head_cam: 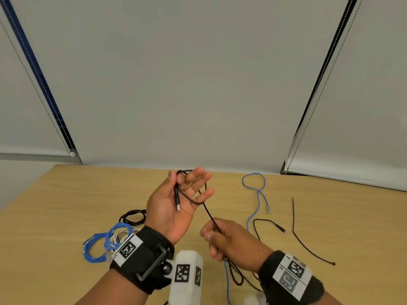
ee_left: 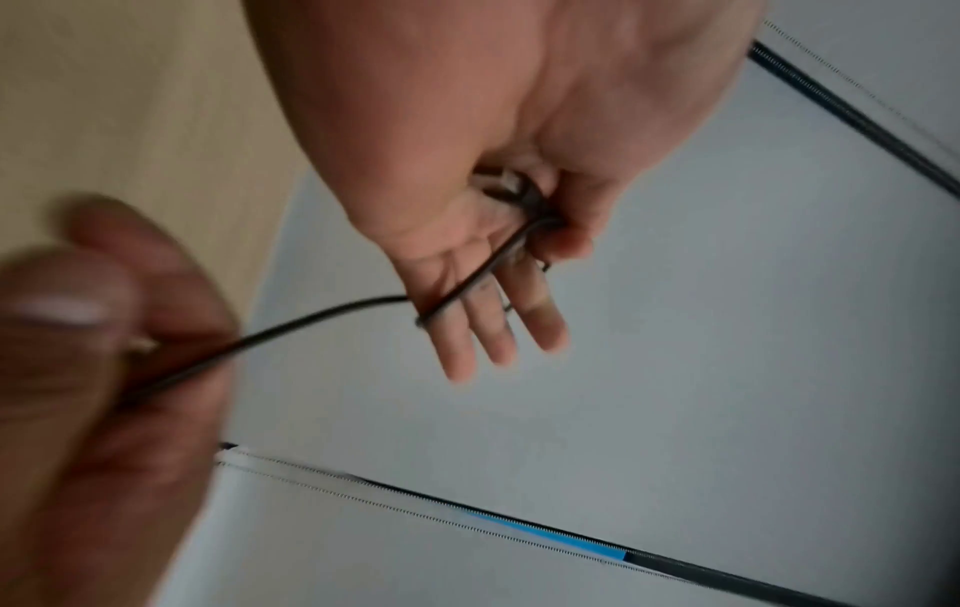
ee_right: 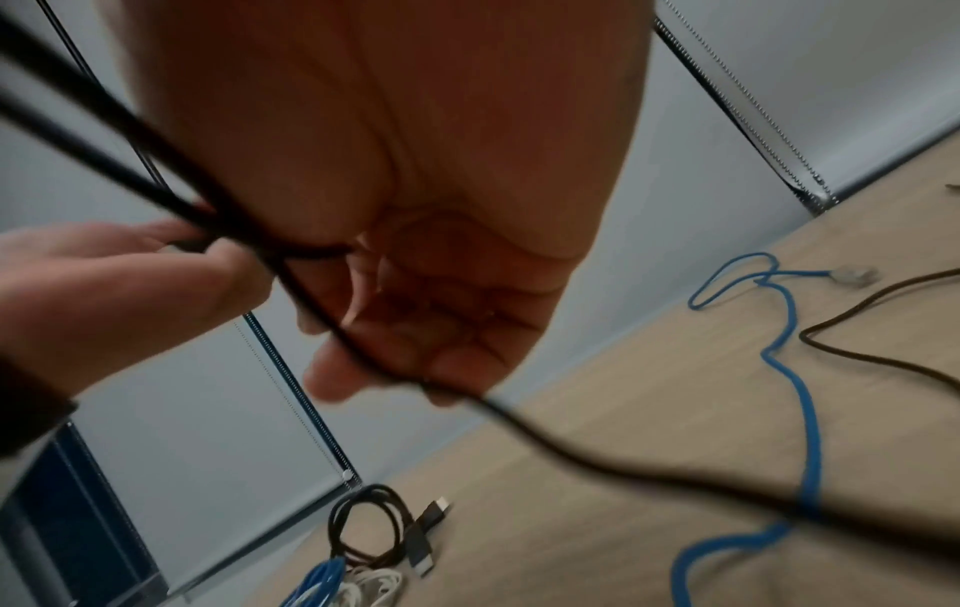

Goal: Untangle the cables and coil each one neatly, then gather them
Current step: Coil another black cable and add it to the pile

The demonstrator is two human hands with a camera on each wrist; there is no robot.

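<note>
My left hand (head_cam: 182,180) is raised palm up above the table. Its thumb pinches a loop of a thin black USB cable (head_cam: 208,211) against the base of the fingers, which are spread out. The silver USB plug (head_cam: 178,206) lies across the palm. From there the cable runs down to my right hand (head_cam: 211,232), which pinches it between thumb and fingers, then falls in loose loops (head_cam: 235,277) on the table. The left wrist view shows the cable (ee_left: 311,318) crossing my left fingers (ee_left: 493,324). In the right wrist view the cable (ee_right: 550,443) trails away from my right hand (ee_right: 395,349).
On the wooden table (head_cam: 88,194), coiled blue cables (head_cam: 99,246), a white coil (head_cam: 121,234) and a black coil (head_cam: 133,216) sit at the left. A loose blue network cable (head_cam: 253,186), a black lead with a small plug (head_cam: 269,222) and a thin black cord (head_cam: 296,232) lie at the right.
</note>
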